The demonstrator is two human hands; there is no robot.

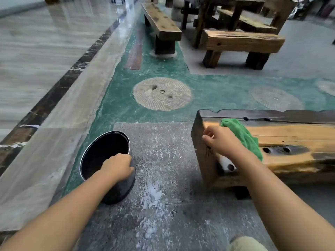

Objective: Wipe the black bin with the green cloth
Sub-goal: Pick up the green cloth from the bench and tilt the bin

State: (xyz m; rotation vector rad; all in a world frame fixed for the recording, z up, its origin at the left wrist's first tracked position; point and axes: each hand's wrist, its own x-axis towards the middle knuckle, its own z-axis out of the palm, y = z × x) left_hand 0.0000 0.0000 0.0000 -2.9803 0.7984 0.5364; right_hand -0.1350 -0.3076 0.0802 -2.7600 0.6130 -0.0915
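A round black bin (101, 153) with a thin silver rim stands on the grey stone floor at lower left, tilted so its dark inside faces me. My left hand (118, 166) grips the bin's near right rim. A crumpled green cloth (243, 136) lies on the near wooden bench (293, 140) at right. My right hand (220, 140) rests on the bench's left end, fingers curled, touching the cloth's left edge; whether it holds the cloth is unclear.
White dusty marks cover the grey floor (154, 194) between bin and bench. Two round millstones (162, 94) are set in the green floor beyond. More heavy wooden benches (241, 41) and a table stand at the back. Polished marble floor (36, 51) lies left.
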